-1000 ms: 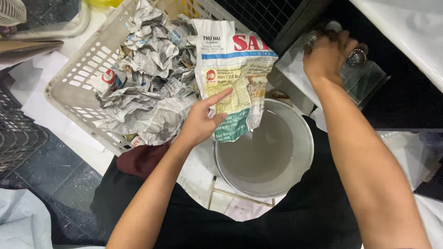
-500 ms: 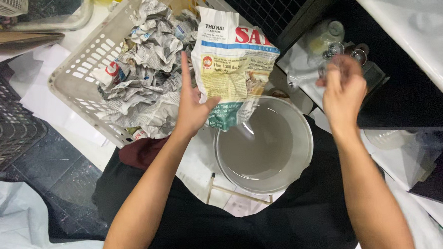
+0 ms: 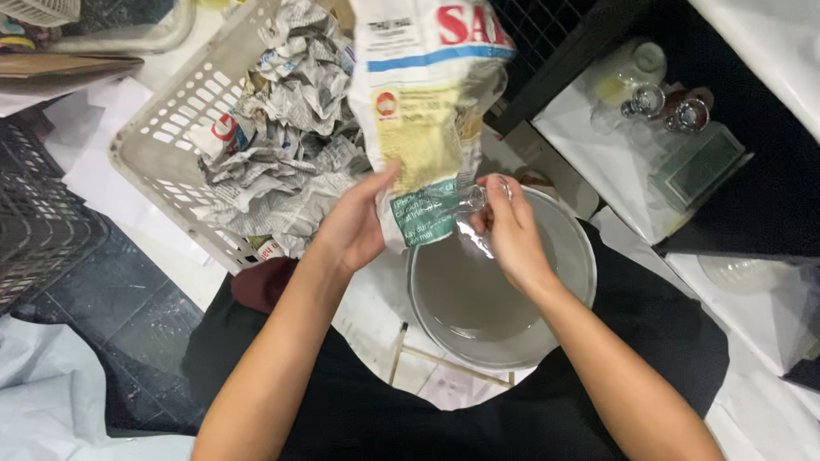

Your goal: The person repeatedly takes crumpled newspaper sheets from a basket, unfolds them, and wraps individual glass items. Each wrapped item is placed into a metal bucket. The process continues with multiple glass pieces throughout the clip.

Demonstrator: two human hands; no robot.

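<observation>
The left hand is closed on the lower edge of a sheet of newspaper, thumb on top at the paper's bottom left corner, fingers tucked behind it. The sheet stands up and away toward 12 o'clock, crumpled and partly curled, with a red heading, a blue band and a green block near the bottom.

The right hand sits just at 3 o'clock of the left, fingers curled around a small clear glass piece — its exact shape is hard to tell, as it is see-through and half covered by the fingers. The glass touches the bottom right edge of the newspaper, so both hands meet at the paper's lower end.

Right beneath the hands, toward 6 o'clock, lies a round grey basin. At 10 o'clock from the hands stands a white plastic basket filled with crumpled newspaper balls. Out at 2 o'clock, on white paper over a dark shelf, stand a few more clear glass items — well apart from the hands. A black crate sits at 9 o'clock on the dark tiled floor.
</observation>
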